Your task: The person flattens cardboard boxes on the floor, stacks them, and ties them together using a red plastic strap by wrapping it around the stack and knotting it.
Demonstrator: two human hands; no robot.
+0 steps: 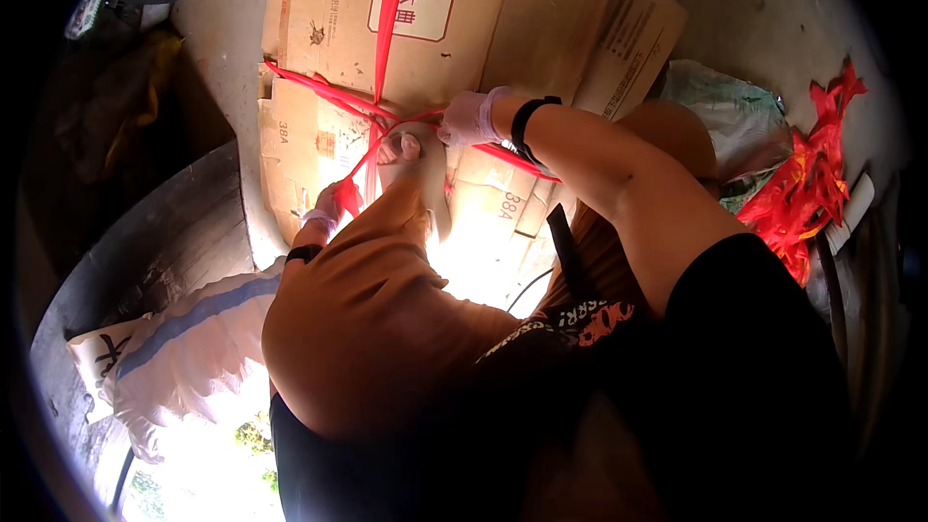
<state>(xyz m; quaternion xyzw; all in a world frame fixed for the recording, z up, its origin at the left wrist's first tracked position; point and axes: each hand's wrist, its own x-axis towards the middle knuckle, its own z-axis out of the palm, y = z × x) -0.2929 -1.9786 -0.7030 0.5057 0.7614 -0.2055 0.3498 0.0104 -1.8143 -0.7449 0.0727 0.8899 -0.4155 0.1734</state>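
Flattened cardboard boxes (326, 29) lie stacked before me, bound crosswise by red plastic strapping (385, 51). My left hand (331, 204), in a thin pale glove, grips a bunched length of the strap low on the left. It pulls taut from there up to the crossing near my foot. My right hand (467, 119), gloved too, is closed on the red strap just right of the crossing; its fingertips are partly hidden. My foot in a grey sandal (433, 181) presses on the boxes between both hands.
On the right lies a tangled heap of red strips (805, 174) beside a crumpled plastic sack (725, 105). A white woven sack with a blue stripe (196, 333) rests at lower left, near a dark curved panel (167, 232). Glare washes out the lower boxes.
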